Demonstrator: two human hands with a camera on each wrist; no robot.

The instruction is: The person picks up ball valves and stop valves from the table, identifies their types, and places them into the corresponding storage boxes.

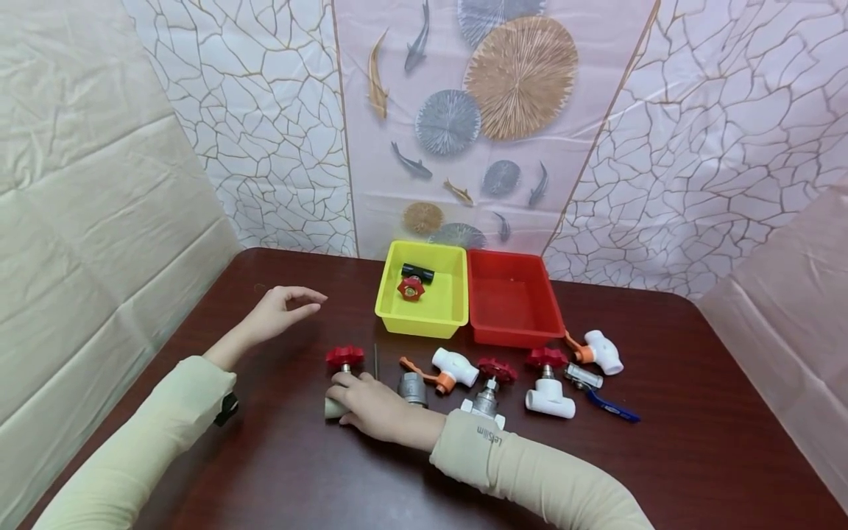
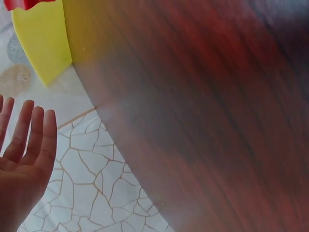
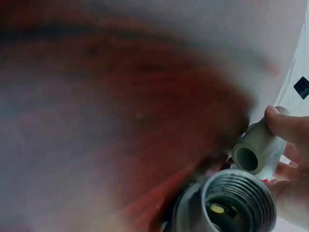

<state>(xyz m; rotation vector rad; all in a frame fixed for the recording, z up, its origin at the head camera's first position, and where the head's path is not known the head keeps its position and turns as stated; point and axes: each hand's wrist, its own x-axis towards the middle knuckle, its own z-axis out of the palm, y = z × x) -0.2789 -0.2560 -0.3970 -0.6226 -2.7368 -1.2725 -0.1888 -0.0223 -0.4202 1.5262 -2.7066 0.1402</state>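
With thumb and fingers, my right hand (image 1: 374, 408) grips the grey-green pipe body of a stop valve (image 1: 334, 409) at the front left of the row. Its red handwheel sticks up past the fingers, which cover part of the body. In the right wrist view, the open pipe end (image 3: 248, 157) shows beside the thumb. Close by that hand stands a threaded metal valve (image 3: 239, 203) with an orange lever. My left hand (image 1: 281, 313) is held over the left side of the table with relaxed fingers, holding nothing.
A yellow bin (image 1: 424, 325) holds a black valve (image 1: 411, 287) with a red handwheel. Beside it stands a red bin (image 1: 520, 337). To the right lie white valves with orange levers (image 1: 599, 353), red-wheeled valves (image 1: 550, 397) and a blue-levered valve (image 1: 609, 406).
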